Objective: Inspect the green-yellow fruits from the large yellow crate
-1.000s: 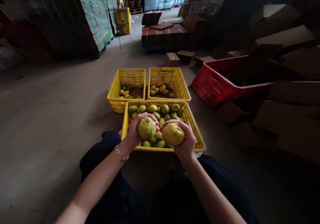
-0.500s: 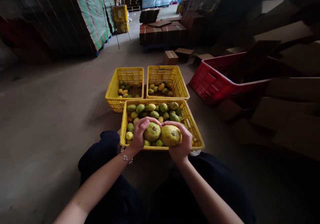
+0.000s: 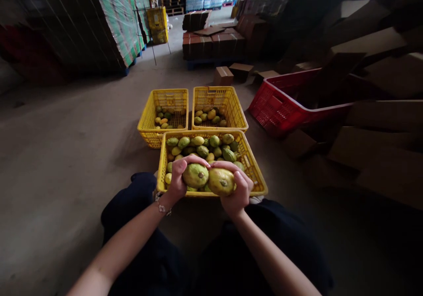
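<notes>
My left hand (image 3: 179,182) is wrapped round a green papaya (image 3: 195,175), with the thumb at its left side. A yellower papaya (image 3: 221,182) lies in my right hand (image 3: 238,195), whose fingers reach over its top. Both fruits are side by side with their stem ends towards me, and my fingertips meet above them. They are held over the near edge of a yellow crate (image 3: 261,185). Inside this crate lie several green and yellow papayas (image 3: 228,155), partly hidden by my hands.
Two more yellow crates, one at the left (image 3: 145,121) and one at the right (image 3: 239,115), stand just beyond, each with some fruit. A red crate (image 3: 280,106) and cardboard pieces (image 3: 373,115) are at the right. Farther back are a small carton (image 3: 223,76) and stacked cardboard (image 3: 213,44).
Both papayas have tilted a little and shifted slightly left with my hands. My right thumb now shows beside the yellower fruit. The view has moved slightly; the crates stay put.
</notes>
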`<act>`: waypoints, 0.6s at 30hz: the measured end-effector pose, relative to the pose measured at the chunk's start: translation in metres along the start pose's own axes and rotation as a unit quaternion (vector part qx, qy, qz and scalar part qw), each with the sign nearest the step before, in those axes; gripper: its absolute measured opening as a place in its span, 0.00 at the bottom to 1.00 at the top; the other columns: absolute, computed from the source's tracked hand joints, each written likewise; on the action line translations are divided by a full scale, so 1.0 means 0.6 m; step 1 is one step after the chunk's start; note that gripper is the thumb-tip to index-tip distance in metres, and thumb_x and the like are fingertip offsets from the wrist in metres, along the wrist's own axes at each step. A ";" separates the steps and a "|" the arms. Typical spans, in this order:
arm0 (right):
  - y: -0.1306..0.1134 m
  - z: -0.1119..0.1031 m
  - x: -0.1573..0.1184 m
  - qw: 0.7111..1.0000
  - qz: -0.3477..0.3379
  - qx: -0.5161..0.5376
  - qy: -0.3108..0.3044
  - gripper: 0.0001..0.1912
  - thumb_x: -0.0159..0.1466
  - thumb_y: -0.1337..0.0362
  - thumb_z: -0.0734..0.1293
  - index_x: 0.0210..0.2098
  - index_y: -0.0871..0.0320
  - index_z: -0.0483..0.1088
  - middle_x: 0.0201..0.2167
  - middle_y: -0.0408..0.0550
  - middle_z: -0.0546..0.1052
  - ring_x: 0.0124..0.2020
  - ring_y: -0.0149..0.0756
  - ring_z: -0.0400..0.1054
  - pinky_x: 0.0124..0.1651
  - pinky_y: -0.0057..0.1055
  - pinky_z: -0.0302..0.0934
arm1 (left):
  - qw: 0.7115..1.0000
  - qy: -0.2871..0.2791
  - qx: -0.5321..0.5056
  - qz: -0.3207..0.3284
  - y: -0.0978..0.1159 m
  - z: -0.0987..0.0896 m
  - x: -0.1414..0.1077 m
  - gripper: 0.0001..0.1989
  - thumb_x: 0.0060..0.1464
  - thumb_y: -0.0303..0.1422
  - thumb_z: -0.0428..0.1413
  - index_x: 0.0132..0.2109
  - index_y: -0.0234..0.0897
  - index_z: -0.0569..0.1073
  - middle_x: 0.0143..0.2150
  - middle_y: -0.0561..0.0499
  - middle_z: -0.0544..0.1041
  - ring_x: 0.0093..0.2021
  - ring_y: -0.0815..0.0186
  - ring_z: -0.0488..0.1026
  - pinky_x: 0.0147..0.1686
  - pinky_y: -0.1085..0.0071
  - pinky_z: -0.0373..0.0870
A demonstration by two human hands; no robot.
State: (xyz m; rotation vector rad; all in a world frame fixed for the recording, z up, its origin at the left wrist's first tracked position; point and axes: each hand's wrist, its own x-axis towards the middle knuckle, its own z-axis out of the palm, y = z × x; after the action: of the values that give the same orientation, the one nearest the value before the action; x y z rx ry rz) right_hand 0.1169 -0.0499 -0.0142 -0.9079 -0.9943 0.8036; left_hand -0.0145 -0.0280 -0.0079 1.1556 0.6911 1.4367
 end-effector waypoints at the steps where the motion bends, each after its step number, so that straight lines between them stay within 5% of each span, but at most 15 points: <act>1: 0.000 0.000 0.000 1.000 0.003 -0.002 0.002 0.21 0.64 0.57 0.57 0.31 0.52 0.81 0.32 0.47 0.82 0.37 0.44 0.73 0.45 0.38 0.64 | 1.000 0.000 -0.007 -0.001 0.002 0.000 0.000 0.27 0.56 0.56 0.50 0.33 0.40 0.83 0.34 0.45 0.81 0.39 0.55 0.73 0.47 0.62 0.68; 10: -0.001 0.004 -0.005 0.999 0.031 0.014 0.008 0.22 0.64 0.54 0.57 0.30 0.51 0.81 0.32 0.48 0.81 0.37 0.45 0.73 0.45 0.39 0.65 | 0.999 0.006 0.035 0.007 0.010 -0.007 -0.002 0.29 0.50 0.59 0.53 0.30 0.39 0.84 0.32 0.42 0.81 0.37 0.52 0.73 0.48 0.58 0.67; 18: 0.001 0.005 -0.004 1.000 0.019 0.011 0.006 0.21 0.64 0.57 0.57 0.31 0.51 0.81 0.32 0.46 0.81 0.37 0.43 0.73 0.45 0.37 0.64 | 0.999 -0.008 0.038 -0.004 0.014 -0.006 -0.002 0.20 0.51 0.49 0.56 0.32 0.39 0.83 0.34 0.43 0.80 0.39 0.53 0.73 0.49 0.60 0.67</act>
State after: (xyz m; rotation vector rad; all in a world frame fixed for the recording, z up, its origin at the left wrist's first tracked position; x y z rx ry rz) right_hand 0.1132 -0.0513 -0.0148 -0.9138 -0.9576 0.8389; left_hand -0.0211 -0.0305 -0.0021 1.2214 0.7441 1.4021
